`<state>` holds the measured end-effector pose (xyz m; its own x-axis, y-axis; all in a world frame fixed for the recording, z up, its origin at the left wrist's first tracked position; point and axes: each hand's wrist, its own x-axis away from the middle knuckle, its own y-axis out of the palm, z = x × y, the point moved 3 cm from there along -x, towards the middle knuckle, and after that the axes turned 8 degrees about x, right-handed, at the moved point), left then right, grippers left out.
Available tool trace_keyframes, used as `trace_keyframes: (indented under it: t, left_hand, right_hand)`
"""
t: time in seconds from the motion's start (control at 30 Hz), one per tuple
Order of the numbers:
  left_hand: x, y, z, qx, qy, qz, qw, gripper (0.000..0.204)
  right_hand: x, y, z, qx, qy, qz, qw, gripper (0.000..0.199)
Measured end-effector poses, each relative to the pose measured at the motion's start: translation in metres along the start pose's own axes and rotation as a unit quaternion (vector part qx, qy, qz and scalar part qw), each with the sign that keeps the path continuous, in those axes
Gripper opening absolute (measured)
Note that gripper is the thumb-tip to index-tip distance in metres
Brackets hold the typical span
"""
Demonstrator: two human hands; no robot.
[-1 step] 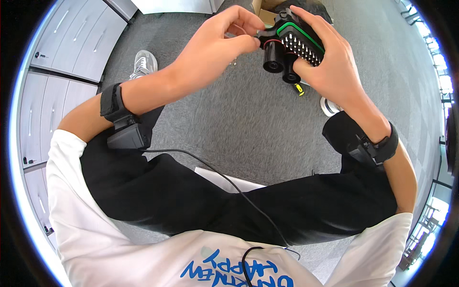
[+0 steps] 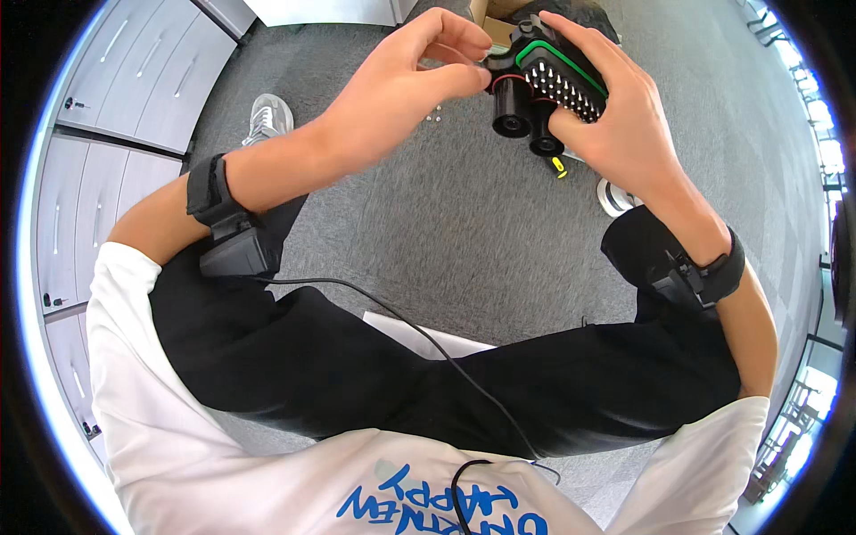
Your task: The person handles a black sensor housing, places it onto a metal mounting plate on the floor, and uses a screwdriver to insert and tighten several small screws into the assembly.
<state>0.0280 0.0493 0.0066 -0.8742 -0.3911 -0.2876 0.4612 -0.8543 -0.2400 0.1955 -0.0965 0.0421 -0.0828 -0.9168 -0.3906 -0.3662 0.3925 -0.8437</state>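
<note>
While the right hand (image 2: 615, 116) wraps its fingers over the top of a black connector block (image 2: 544, 89) with a green rim and rows of pale pins, the left hand (image 2: 401, 89) pinches thumb and forefinger together at the block's left edge. Both forearms rise from the lower edge, wrists strapped with black bands (image 2: 209, 192), above grey carpet (image 2: 464, 241).

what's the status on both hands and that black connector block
Right hand gripping the black connector block. Left hand fingers pinching at its left end. Nothing blocking; grey carpet below.
</note>
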Motion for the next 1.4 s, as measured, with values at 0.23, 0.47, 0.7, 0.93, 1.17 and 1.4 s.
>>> trace_keyframes:
  t: [0.23, 0.47, 0.7, 0.93, 1.17, 1.4]
  left_hand:
    - [-0.001, 0.013, 0.004, 0.109, -0.056, -0.102, 0.987, 0.052]
    - [0.003, 0.017, -0.003, 0.099, -0.096, -0.122, 0.983, 0.049]
    - [0.005, 0.016, -0.011, 0.125, -0.109, -0.084, 0.983, 0.044]
    - [0.011, 0.009, -0.02, 0.143, -0.147, -0.046, 0.978, 0.045]
    - [0.003, 0.012, -0.009, 0.14, -0.09, -0.068, 0.984, 0.044]
    - [0.0, 0.011, -0.004, 0.141, -0.067, -0.077, 0.985, 0.046]
  right_hand:
    - [0.009, 0.01, 0.005, -0.09, 0.016, -0.034, 0.995, 0.065]
    - [0.015, 0.016, 0.009, -0.218, 0.053, -0.114, 0.968, 0.077]
    - [0.017, 0.02, 0.026, -0.34, 0.145, -0.122, 0.921, 0.08]
    - [0.026, 0.028, 0.033, -0.578, 0.223, -0.151, 0.77, 0.049]
    - [0.035, 0.05, 0.022, -0.624, 0.256, -0.134, 0.726, 0.046]
    - [0.029, 0.037, 0.007, -0.613, 0.284, -0.03, 0.737, 0.039]
